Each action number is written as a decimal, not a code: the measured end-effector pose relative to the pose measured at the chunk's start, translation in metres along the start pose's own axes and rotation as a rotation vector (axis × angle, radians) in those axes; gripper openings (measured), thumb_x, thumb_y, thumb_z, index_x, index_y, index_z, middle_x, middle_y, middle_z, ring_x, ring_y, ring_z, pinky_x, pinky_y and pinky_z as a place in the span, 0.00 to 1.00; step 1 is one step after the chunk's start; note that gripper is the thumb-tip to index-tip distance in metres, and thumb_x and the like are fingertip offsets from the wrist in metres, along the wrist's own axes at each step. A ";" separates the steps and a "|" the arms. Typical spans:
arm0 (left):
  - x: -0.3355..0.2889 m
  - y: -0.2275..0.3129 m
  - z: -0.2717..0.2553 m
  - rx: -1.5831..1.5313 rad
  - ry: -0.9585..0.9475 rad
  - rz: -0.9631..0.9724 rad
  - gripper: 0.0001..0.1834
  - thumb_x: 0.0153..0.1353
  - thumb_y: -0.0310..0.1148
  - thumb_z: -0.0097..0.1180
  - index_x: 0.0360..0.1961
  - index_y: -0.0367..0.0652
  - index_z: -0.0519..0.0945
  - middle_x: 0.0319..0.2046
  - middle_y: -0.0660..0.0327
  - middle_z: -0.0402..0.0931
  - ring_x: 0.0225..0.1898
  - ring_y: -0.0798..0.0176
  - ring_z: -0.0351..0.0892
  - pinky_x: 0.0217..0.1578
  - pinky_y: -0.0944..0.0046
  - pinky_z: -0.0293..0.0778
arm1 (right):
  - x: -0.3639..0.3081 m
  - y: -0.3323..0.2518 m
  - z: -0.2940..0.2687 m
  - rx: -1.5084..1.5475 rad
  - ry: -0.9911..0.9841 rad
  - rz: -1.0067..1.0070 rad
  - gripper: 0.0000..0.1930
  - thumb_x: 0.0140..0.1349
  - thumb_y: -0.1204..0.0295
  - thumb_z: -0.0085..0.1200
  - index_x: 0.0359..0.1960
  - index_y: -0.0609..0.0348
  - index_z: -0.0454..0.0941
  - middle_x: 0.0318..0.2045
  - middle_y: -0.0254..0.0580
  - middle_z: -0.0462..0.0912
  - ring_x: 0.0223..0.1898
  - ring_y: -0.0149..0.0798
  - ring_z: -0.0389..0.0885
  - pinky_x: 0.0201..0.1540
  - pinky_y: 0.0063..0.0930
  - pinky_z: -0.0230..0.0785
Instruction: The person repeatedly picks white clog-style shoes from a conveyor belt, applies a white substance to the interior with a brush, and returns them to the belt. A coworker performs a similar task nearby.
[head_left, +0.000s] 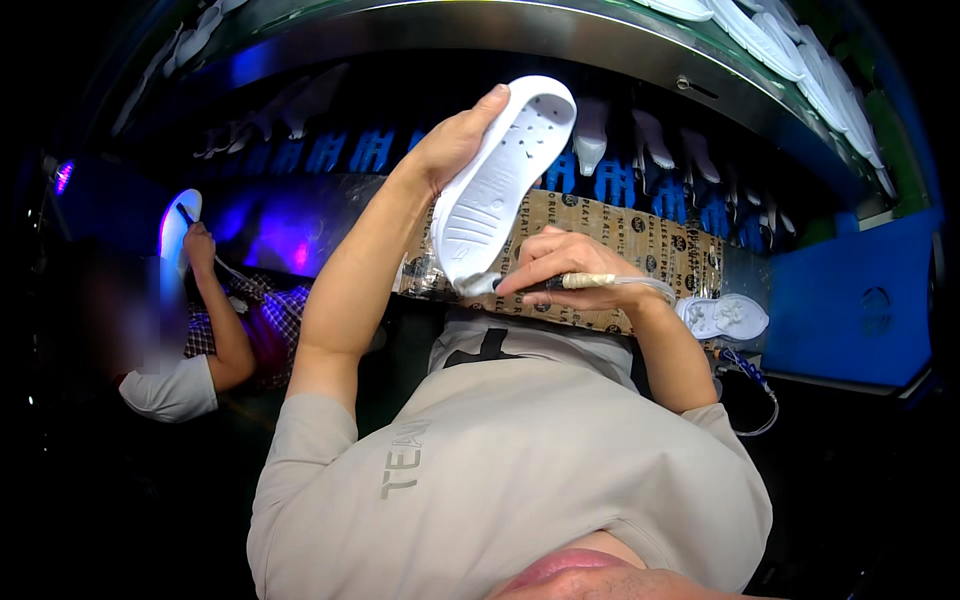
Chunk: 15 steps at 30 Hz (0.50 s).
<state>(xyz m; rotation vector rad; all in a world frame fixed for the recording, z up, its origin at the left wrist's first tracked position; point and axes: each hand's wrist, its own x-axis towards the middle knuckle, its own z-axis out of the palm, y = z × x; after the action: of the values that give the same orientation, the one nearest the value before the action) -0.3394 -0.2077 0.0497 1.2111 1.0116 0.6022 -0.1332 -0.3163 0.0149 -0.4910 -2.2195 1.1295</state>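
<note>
A white shoe sole [505, 180] is tilted up over the bench, its hollow, ribbed inner side toward me. My left hand [462, 140] grips it by the left edge near the upper end, with the thumb along the rim. In my right hand [575, 262] is a slim brush [588, 281] with a tan-wrapped handle and a clear tube running back over the wrist. Its pale bristles touch the lower end of the sole, or lie right against it. Some of the right fingers are curled and hide part of the handle.
Brown printed paper [570, 225] covers the bench. A white sole-shaped piece [722, 316] with white clumps lies at right, near a blue panel [845, 310]. Beyond, blue racks [615, 185] stand under a metal ledge [450, 38]. A co-worker at left holds another sole [178, 228].
</note>
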 end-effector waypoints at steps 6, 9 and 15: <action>0.008 0.020 0.015 0.548 -0.090 -0.193 0.45 0.70 0.72 0.37 0.59 0.41 0.83 0.51 0.41 0.82 0.51 0.48 0.84 0.49 0.54 0.77 | 0.002 -0.008 -0.006 -0.226 0.145 0.009 0.18 0.54 0.74 0.71 0.48 0.44 0.88 0.30 0.30 0.79 0.34 0.35 0.76 0.46 0.34 0.69; 0.007 0.018 0.022 0.737 -0.141 -0.259 0.43 0.71 0.71 0.37 0.58 0.42 0.85 0.54 0.44 0.82 0.53 0.50 0.84 0.53 0.57 0.74 | -0.003 -0.017 -0.013 -0.125 -0.123 0.073 0.17 0.55 0.73 0.71 0.47 0.43 0.89 0.30 0.29 0.80 0.35 0.35 0.77 0.46 0.33 0.69; 0.003 0.009 0.015 0.766 -0.286 -0.340 0.43 0.72 0.70 0.34 0.60 0.43 0.83 0.56 0.44 0.81 0.55 0.47 0.82 0.56 0.56 0.73 | -0.010 -0.013 -0.017 -0.306 0.063 0.003 0.18 0.55 0.70 0.71 0.49 0.43 0.89 0.29 0.29 0.80 0.35 0.36 0.78 0.44 0.33 0.71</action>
<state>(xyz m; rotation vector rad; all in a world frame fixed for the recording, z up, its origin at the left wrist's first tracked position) -0.3238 -0.2096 0.0581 1.6726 1.2049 -0.2612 -0.1151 -0.3195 0.0300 -0.6467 -2.3467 0.7657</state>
